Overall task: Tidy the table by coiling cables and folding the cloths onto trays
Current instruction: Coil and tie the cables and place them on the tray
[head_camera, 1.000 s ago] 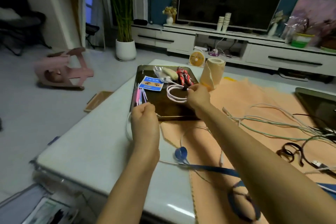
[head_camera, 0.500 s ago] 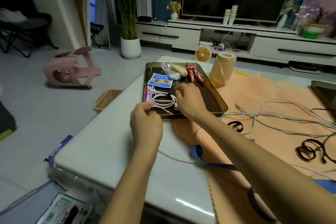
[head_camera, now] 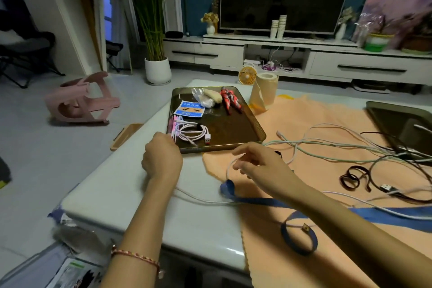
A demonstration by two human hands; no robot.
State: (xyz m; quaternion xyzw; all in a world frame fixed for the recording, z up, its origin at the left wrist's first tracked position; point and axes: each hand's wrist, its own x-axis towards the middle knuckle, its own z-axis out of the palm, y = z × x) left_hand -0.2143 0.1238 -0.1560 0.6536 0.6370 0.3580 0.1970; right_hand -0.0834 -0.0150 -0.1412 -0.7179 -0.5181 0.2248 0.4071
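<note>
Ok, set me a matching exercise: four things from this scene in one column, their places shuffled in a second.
Things:
1. coiled pink cable
2. red toy figure
3. blue strap
4. pink stool

Places:
A. tipped over on the floor
B. near-left part of the tray
C. far end of the tray
D. lying on the orange cloth

Pairs: 1-B, 2-C, 3-D, 4-A

2 bare forearms (head_camera: 138, 222), with 1 thin reddish braided bracelet (head_camera: 136, 257) around the left wrist.
</note>
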